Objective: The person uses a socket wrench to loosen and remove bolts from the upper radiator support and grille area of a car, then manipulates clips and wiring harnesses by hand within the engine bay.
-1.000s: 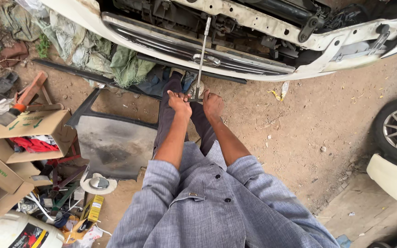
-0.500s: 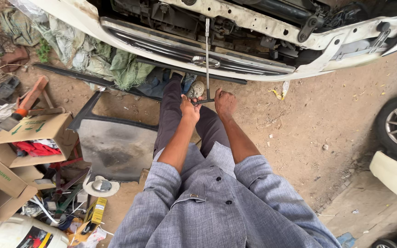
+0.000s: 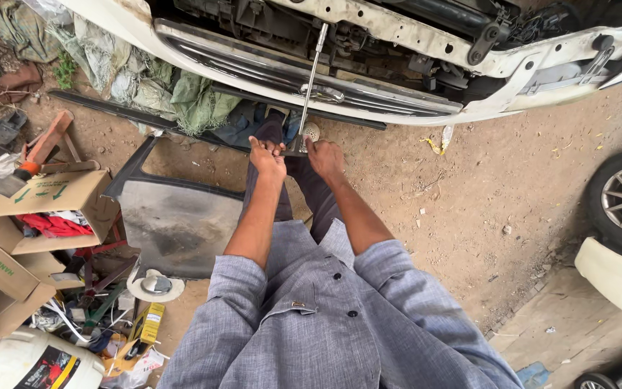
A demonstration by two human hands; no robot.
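both hands, left hand (image 3: 268, 160) & right hand (image 3: 325, 157), fingers clamped on long metal rod (image 3: 311, 83), white car front (image 3: 397, 108)

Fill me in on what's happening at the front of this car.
A person in a grey shirt stands at the stripped front of a white car. Both the left hand and the right hand grip the lower end of a long metal rod that runs up into the engine bay. A dark body panel lies on the dirt beside open cardboard boxes.
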